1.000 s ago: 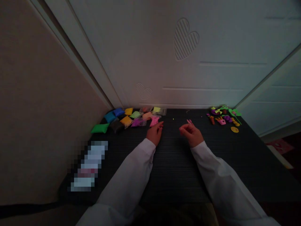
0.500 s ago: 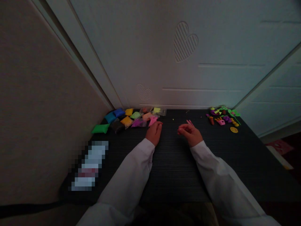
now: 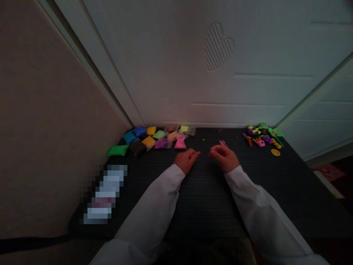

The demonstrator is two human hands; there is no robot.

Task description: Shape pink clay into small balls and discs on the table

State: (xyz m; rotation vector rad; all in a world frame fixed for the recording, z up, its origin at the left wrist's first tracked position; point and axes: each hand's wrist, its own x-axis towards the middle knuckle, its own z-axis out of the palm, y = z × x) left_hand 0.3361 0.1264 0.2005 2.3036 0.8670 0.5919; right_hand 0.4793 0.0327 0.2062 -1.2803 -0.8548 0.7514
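Observation:
My left hand (image 3: 187,159) rests on the dark ribbed mat (image 3: 204,191) with its fingers stretched toward the right, holding nothing. Just behind it lies a pink clay packet (image 3: 180,142). My right hand (image 3: 224,156) hovers close by, its fingers curled and pinched around a thin pink stick-like tool (image 3: 223,143) that pokes up past the knuckles. The two hands nearly meet at the mat's middle. Both arms wear white sleeves.
Several coloured clay packets (image 3: 143,139) lie at the mat's far left, a green one (image 3: 118,149) nearest the edge. Small clay figures (image 3: 261,135) stand at the far right. A white panel with heart shapes (image 3: 219,46) rises behind. A blurred pale object (image 3: 104,195) lies at left.
My left hand has drawn away from the pink packet and slid right toward my right hand. The packet now lies uncovered. My right hand has barely moved.

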